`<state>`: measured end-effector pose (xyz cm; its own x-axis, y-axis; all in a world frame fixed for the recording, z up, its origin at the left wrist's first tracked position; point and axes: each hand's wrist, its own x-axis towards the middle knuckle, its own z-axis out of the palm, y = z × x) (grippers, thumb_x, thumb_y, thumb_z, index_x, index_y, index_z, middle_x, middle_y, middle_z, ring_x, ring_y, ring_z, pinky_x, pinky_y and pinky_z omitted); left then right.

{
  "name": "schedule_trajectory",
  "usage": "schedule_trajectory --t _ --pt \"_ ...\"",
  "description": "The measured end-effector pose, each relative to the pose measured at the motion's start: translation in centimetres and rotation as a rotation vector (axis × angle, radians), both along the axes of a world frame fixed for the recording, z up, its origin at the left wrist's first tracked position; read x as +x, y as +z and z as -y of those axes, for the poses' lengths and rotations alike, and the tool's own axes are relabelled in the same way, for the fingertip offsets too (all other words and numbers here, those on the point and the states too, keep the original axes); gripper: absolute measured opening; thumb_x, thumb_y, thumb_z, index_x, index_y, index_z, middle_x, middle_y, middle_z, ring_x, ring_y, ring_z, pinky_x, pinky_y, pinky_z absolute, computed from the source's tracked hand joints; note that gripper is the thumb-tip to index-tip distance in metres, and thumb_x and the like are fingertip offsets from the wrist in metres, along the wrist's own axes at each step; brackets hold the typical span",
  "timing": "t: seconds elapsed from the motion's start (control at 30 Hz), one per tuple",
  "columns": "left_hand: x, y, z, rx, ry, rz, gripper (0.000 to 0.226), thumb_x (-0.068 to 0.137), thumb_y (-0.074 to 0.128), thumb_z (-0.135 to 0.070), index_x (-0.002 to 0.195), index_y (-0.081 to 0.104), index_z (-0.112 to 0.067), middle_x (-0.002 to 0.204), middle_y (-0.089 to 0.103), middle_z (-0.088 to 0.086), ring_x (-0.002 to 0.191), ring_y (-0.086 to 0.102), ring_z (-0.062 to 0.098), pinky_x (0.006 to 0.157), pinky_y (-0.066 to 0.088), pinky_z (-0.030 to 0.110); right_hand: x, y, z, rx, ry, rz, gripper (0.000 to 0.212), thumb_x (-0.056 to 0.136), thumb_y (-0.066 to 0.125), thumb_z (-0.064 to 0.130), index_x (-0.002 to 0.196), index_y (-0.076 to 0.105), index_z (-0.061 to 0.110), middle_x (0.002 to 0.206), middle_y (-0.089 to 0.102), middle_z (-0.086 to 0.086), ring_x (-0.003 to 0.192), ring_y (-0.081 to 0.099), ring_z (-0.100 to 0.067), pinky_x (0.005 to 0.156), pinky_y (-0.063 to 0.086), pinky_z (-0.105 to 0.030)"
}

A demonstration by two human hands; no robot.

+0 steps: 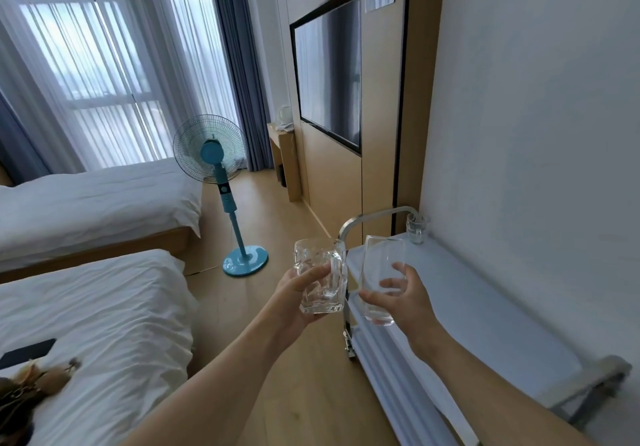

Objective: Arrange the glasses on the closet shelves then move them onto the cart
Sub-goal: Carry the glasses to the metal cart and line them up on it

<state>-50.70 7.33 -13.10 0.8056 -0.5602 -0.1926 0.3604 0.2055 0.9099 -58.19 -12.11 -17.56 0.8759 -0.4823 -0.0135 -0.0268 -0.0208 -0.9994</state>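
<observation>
My left hand (304, 284) grips a handled glass mug (320, 281), my right hand (398, 298) a tall tumbler (381, 272), tilted. Cart top (485, 307) lies just right of both; right hand nearer. One mug (417, 227) already stands at the cart's far end.

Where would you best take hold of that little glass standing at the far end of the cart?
Probably around its body, from the near side. The small glass stands upright on the cart top, close to the wall and beside the handle rail, so those sides look cramped. It seems to have a handle, but that is too small to judge. Both hands hold glasses now.
</observation>
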Motion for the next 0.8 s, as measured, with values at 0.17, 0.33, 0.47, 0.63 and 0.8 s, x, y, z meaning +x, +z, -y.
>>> schedule_trajectory --t 0.17,0.33,0.47,0.63,0.8 --pt "3.0 -0.9 2.8 0.025 -0.031 -0.016 0.052 0.080 0.081 -0.023 0.129 0.064 -0.014 0.120 0.071 0.018 0.098 0.071 0.031 0.082 0.060 0.046 2.3 -1.2 2.7 0.017 -0.019 -0.025 0.094 0.067 0.093 0.030 0.144 0.039 0.025 0.120 0.057 -0.003 0.108 0.061 -0.020 0.081 0.052 -0.031" --pt "6.3 -1.9 4.8 0.033 -0.098 -0.031 0.065 0.073 0.085 -0.029 0.131 0.063 -0.011 0.118 0.071 0.016 0.099 0.071 0.030 0.082 0.058 0.044 4.4 -1.9 4.5 0.023 -0.063 -0.060 0.094 0.068 0.093 0.030 0.145 0.039 0.023 0.118 0.058 -0.002 0.106 0.061 -0.019 0.081 0.051 -0.031" --pt "9.9 -2.8 7.0 0.027 -0.186 -0.011 0.065 0.074 0.087 -0.030 0.132 0.063 -0.011 0.122 0.069 0.019 0.105 0.069 0.034 0.093 0.055 0.050 6.4 -2.3 5.7 0.012 -0.114 -0.078 0.092 0.068 0.092 0.031 0.144 0.039 0.025 0.118 0.057 -0.001 0.105 0.061 -0.017 0.078 0.050 -0.030" --pt "15.2 -3.6 10.2 0.052 -0.294 -0.010 0.076 0.067 0.092 -0.033 0.132 0.062 -0.009 0.124 0.068 0.022 0.104 0.068 0.036 0.103 0.049 0.058 9.6 -3.2 7.4 0.030 -0.229 -0.089 0.091 0.070 0.092 0.027 0.143 0.039 0.026 0.118 0.056 0.000 0.105 0.060 -0.019 0.078 0.056 -0.037" --pt "21.2 -3.8 13.5 0.124 -0.369 -0.032 0.082 0.058 0.095 -0.039 0.129 0.064 -0.013 0.118 0.070 0.021 0.094 0.069 0.032 0.079 0.058 0.043 12.9 -4.0 8.9 0.064 -0.366 -0.111 0.090 0.068 0.093 0.026 0.141 0.040 0.030 0.118 0.056 0.000 0.106 0.061 -0.021 0.083 0.060 -0.047"
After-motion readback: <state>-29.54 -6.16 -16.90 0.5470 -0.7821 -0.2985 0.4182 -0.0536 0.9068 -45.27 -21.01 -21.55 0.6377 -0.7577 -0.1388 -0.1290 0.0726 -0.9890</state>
